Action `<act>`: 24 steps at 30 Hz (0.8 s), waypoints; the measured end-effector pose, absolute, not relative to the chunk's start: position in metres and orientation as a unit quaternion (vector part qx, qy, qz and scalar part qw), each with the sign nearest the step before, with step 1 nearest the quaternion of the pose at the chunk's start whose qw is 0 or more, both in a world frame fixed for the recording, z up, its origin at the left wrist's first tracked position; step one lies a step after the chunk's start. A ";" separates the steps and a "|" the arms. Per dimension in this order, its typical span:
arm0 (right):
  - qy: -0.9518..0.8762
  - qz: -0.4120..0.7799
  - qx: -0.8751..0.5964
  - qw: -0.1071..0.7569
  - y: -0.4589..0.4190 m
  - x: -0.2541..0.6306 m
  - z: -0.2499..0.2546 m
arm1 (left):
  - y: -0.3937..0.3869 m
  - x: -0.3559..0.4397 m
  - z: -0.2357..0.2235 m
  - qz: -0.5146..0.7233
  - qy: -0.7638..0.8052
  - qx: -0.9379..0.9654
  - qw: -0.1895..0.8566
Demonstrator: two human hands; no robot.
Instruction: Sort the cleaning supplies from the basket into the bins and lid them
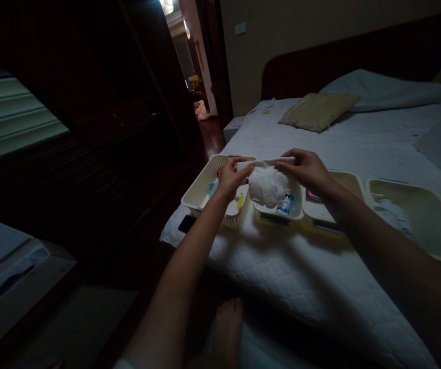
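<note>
You hold a white cloth item point(268, 183) stretched by its top edge, your left hand point(231, 178) at one end and your right hand point(308, 167) at the other, the fingers of each pinched closed on the fabric. It hangs above the small bin point(282, 217) on the bed point(266, 266), its lower edge near a small bottle point(285, 204); I cannot tell whether they touch. If either pinch slackens, that end could drop and crumple; lowered carelessly, the loose hem might snag the bottle and tip it. The bottle's blue label has pale, reddish marking, too small and dim to read.
</note>
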State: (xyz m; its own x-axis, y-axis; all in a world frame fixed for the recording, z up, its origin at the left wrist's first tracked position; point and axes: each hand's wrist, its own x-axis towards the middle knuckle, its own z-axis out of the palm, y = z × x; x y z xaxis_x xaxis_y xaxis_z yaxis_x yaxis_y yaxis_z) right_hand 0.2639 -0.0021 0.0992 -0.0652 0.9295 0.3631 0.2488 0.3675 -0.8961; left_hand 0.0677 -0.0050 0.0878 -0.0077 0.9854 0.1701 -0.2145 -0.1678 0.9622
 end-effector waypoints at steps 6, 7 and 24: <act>-0.627 0.351 -0.443 0.535 -0.002 0.263 0.100 | -0.011 0.068 0.092 0.585 0.374 0.469 0.545; -0.622 0.353 -0.445 0.539 -0.002 0.263 0.101 | -0.013 0.069 0.093 0.583 0.361 0.469 0.556; -0.647 0.383 -0.469 0.462 -0.013 0.262 0.100 | -0.011 0.079 0.086 0.606 0.358 0.426 0.568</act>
